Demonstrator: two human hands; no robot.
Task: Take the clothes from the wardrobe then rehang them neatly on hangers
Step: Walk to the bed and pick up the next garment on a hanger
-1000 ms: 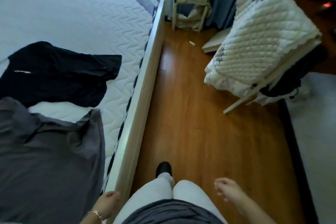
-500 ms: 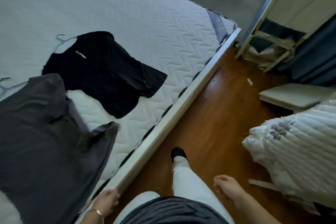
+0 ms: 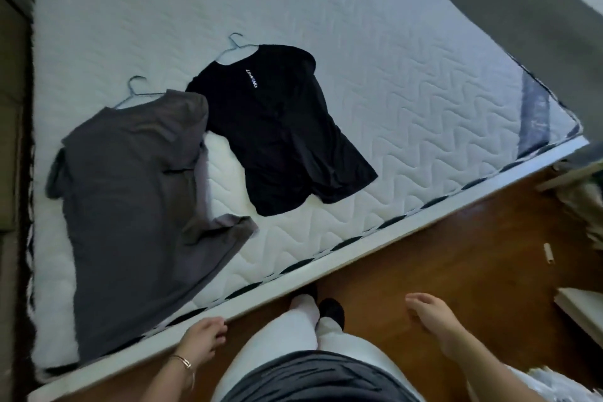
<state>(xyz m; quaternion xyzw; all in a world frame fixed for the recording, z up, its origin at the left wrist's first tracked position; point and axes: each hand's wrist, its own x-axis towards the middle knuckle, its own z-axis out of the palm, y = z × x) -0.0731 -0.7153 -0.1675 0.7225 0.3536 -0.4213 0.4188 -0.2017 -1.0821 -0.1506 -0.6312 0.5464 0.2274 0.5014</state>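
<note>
Both hands, left hand (image 3: 204,338) and right hand (image 3: 432,320), are empty and relaxed; the crumpled grey shirt (image 3: 130,206) may slip off its hanger (image 3: 138,93) when lifted.

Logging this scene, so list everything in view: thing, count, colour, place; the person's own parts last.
Mattress: one, white quilted, fills the upper view.
Black T-shirt: one, mid-mattress, on a wire hanger.
Grey T-shirt: one, left of the black one, sleeves touching, on a second hanger.
Floor: brown wood, lower right.
Small pale object: one, on the floor, right.
Left hand: empty, at the bed edge.
Right hand: empty, over the floor.
</note>
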